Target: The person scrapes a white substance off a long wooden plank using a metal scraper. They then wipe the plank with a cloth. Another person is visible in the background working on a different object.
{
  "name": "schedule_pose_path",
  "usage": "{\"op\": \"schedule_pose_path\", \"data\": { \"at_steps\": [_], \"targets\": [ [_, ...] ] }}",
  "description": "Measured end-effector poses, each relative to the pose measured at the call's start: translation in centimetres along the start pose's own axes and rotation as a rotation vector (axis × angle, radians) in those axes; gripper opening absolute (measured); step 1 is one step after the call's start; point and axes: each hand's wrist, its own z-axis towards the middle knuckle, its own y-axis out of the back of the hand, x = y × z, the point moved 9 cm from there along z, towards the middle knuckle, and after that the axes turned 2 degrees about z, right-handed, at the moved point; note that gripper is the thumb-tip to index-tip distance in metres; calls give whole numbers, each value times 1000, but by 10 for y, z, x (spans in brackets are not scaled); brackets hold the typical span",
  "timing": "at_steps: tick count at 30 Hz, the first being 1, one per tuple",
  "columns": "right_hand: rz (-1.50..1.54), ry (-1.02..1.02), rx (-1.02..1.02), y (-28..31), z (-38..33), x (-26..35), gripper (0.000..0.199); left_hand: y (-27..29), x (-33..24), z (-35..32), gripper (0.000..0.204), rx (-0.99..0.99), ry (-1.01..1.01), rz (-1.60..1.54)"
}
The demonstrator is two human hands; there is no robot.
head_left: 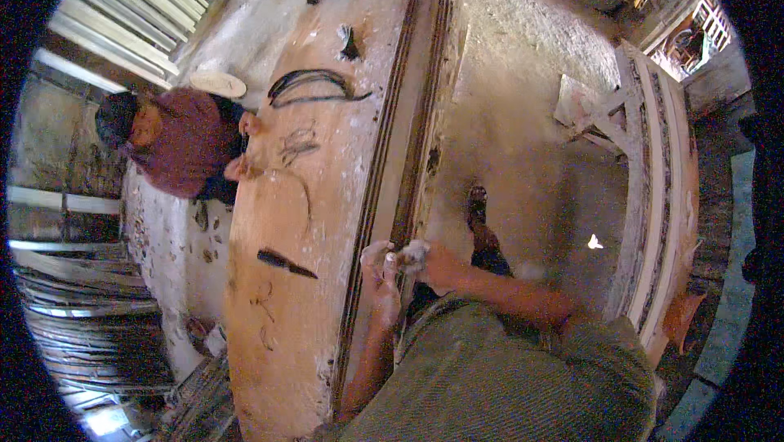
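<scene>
A long dark-brown wooden moulding (404, 128) with grooved lengthwise lines lies along the right edge of the pale wooden workbench (261, 311). My left hand (379, 279) is over its near part, fingers curled together. Close against it, my right hand (433, 266) is closed round a small whitish-grey wad (416, 255), perhaps cloth, right at the moulding. The two hands nearly meet, and whatever the left fingers pinch is too small to make out. Left of them on the bench lies a dark, slim, tapered tool (286, 264).
Black looped strips (314, 87) and a black tuft (349, 42) lie farther up the bench. Across it, another person in a maroon top (175, 144) has hands at its far edge. Grooved boards (653, 189) stand at right. Wood strips (98, 311) are stacked at left.
</scene>
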Motion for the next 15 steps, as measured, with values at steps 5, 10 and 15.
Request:
{"op": "schedule_pose_path", "data": {
  "at_steps": [5,10,15],
  "targets": [
    [93,-293,-294,168,136,-105,17,-93,-30,124,23,25,-63,224],
    [-215,-371,-392,329,276,-225,23,-174,-51,202,17,-58,100,32],
    [-412,7,-586,476,409,-300,21,-238,-41,232,21,34,285,-100]
  ]
}}
